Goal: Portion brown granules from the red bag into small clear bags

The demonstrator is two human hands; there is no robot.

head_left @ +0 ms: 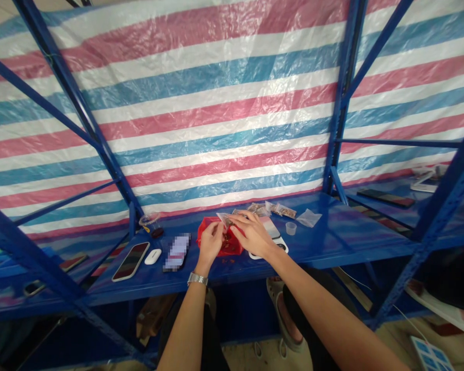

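Note:
My left hand (212,240), with a metal watch on its wrist, is closed in a pinch at the lower edge of a small clear plastic bag (223,218). My right hand (252,235) reaches over from the right, its fingertips and thumb closed about the same bag's other side. Both hands are above an open red plastic bag (232,250) that holds small brown pieces. A white digital scale (281,244) lies partly under my right hand. Beside it stands a small clear cup (291,228). Fingers partly hide the small bag's contents.
Filled clear bags (283,211) lie behind the scale, near a flat clear bag (309,218). At left are a white-edged phone (130,262), a white earbud case (153,256), another phone (178,251) and a plastic cup (150,224). Blue posts (335,123) flank the blue shelf (332,247).

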